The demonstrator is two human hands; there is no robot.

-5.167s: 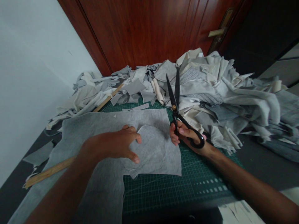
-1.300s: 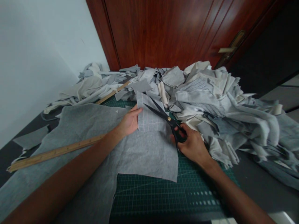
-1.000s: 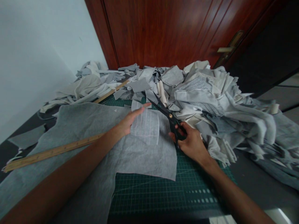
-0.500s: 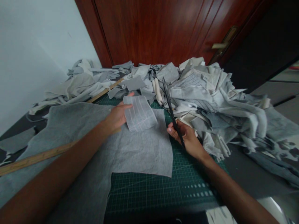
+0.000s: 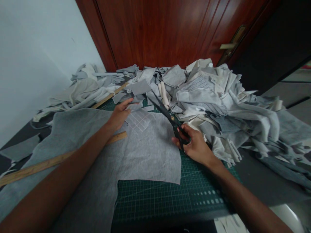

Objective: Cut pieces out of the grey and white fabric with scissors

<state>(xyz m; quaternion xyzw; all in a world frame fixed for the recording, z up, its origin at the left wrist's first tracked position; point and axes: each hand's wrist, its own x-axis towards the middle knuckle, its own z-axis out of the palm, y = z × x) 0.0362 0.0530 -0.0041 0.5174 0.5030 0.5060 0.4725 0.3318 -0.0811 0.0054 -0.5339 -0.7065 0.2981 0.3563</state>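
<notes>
My left hand (image 5: 119,116) pinches the upper left edge of a small grey fabric piece (image 5: 140,121) marked with pale crossing lines. This piece is over a larger grey cloth (image 5: 148,155), and its top looks folded or overlapped by another scrap. Black scissors (image 5: 171,119) are in my right hand (image 5: 195,144), with fingers through the handles. Their blades look closed and point up and left, the tips near the scraps behind the small piece. Under my left forearm, a wooden ruler (image 5: 119,137) lies across the large cloth.
A green cutting mat (image 5: 155,200) lies beneath the cloth. Heaped fabric scraps (image 5: 206,94) fill the right and back, with another pile (image 5: 80,87) at the left wall. A second wooden ruler (image 5: 110,95) sticks out of the scraps. Behind stands a brown door (image 5: 155,32).
The scissors have swung from upright to leaning left, their handles now showing in my right hand. My left hand has drawn slightly left and the lined piece has turned and dropped lower against the cloth.
</notes>
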